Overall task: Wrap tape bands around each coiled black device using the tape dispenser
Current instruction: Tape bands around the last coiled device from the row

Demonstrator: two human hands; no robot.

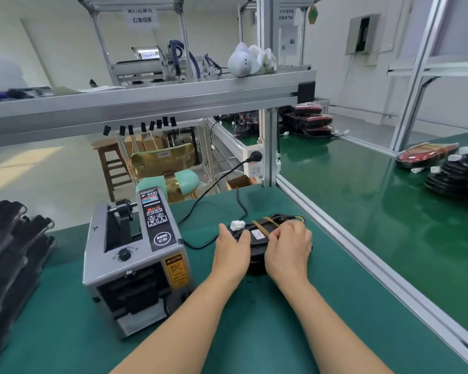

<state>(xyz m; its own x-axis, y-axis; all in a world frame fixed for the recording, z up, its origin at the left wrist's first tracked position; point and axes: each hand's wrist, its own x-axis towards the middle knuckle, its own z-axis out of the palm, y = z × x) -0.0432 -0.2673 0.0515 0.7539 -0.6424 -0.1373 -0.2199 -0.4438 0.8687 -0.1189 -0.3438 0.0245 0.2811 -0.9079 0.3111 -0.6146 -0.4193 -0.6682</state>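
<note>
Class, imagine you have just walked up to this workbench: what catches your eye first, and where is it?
At centre, the left hand and right hand hold a black device crossed by a tan tape band on the green table. Just left of it stands a grey tape dispenser, and short black tape strips hang in a row from the rail above.

arms: both forward | left hand [234,249]: grips device [255,261] | right hand [291,249]: fingers curled on it (pinching, apparently)

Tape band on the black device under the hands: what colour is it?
The tape band is brownish tan; head view.
</note>
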